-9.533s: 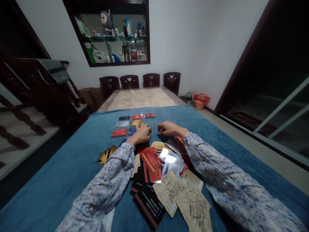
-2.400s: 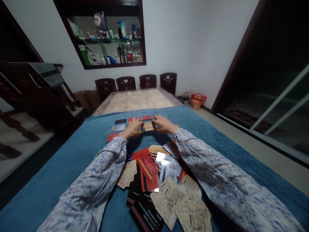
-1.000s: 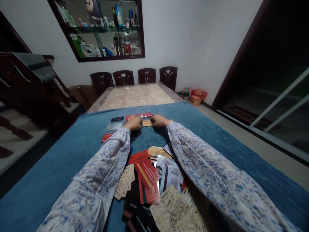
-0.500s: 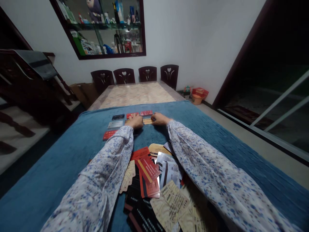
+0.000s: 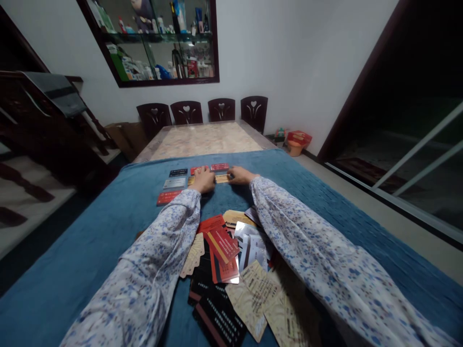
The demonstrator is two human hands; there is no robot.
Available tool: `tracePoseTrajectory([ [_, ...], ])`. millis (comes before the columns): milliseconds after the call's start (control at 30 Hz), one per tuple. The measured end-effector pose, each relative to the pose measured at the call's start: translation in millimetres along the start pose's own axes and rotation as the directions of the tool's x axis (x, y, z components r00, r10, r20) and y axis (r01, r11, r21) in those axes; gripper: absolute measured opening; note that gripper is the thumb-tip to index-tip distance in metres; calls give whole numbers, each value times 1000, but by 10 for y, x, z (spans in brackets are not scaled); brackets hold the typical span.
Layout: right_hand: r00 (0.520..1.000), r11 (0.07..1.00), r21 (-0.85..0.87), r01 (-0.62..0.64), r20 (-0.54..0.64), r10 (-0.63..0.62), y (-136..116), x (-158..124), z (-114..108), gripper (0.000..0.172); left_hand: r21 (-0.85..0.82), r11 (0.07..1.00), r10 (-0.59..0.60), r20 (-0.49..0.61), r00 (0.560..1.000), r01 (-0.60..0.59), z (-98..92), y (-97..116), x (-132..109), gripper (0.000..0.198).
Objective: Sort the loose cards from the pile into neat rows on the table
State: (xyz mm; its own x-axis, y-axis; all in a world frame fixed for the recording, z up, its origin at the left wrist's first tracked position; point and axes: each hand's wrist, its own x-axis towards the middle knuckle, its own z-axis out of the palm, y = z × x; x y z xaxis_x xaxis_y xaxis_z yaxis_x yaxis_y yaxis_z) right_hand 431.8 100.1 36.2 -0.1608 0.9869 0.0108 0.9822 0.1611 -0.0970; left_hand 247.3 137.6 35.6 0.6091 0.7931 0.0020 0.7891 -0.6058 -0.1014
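Observation:
At the far part of the blue cloth, a yellow card (image 5: 222, 179) lies between my two hands. My right hand (image 5: 241, 175) has its fingers closed on the card's right end. My left hand (image 5: 203, 180) is curled at its left end, its fingertips partly hidden. Behind my left hand, a red card (image 5: 197, 170) and a yellow piece (image 5: 191, 180) show in part. Just beyond the held card lies another red card (image 5: 220, 166). To the left are a dark card (image 5: 178, 172), a silver card (image 5: 174, 183) and a red card (image 5: 168, 197).
Between my forearms lies a loose pile of red (image 5: 224, 245), silver (image 5: 253, 251), black (image 5: 219, 318) and cream cards (image 5: 253, 294), overlapping. The blue cloth (image 5: 119, 212) covers the near table; its bare stone top (image 5: 210, 140) shows beyond, with chairs (image 5: 221, 110) behind.
The view has shifted slightly, so the pile and card rows sit a little differently in the picture. Both hands remain at the yellow card, with hardly any movement.

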Motion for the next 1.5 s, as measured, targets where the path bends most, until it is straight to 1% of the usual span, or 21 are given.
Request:
tracePoseTrajectory([
  [167, 1000, 1000, -13, 16, -15, -16, 22, -50, -17, 40, 25, 998, 51, -21, 998, -51, -19, 24, -77, 45],
  [467, 999, 1000, -10, 21, -40, -21, 137, -136, 12, 48, 23, 998, 62, -12, 998, -62, -70, 78, -197, 46],
  [633, 998, 999, -24, 46, -43, -47, 200, -244, 14, 50, -2, 996, 91, -16, 996, -91, -43, 80, -282, 52],
  [800, 996, 997, -32, 77, -41, -78, 206, -389, -2, 51, -15, 992, 121, -41, 992, -122, -12, 102, -370, 54],
  [900, 995, 995, -31, 90, -38, -91, 182, -500, -16, 51, 1, 988, 153, -53, 987, -153, -17, 133, -448, 49],
  [1000, 994, 995, -26, 97, -46, -98, 156, -611, -20, 50, -21, 983, 182, -79, 980, -185, -41, 184, -550, 46],
  [1233, 986, 989, -33, 147, -74, -149, 136, -826, -17, 48, -28, 967, 248, -107, 963, -252, -61, 334, -820, 52],
  [1300, 979, 984, -27, 174, -100, -175, 127, -902, -25, 47, -32, 962, 266, -121, 956, -271, -59, 362, -906, 51],
  [1367, 963, 972, -22, 233, -135, -234, 106, -1011, -33, 46, -38, 951, 300, -138, 944, -308, -66, 378, -1006, 48],
  [1433, 934, 949, -33, 313, -168, -314, 65, -1170, -40, 44, -40, 938, 334, -157, 929, -344, -83, 382, -1123, 45],
  [1500, 895, 912, -42, 408, -176, -409, -4, -1389, -45, 41, -41, 923, 371, -166, 914, -383, -106, 377, -1263, 43],
])
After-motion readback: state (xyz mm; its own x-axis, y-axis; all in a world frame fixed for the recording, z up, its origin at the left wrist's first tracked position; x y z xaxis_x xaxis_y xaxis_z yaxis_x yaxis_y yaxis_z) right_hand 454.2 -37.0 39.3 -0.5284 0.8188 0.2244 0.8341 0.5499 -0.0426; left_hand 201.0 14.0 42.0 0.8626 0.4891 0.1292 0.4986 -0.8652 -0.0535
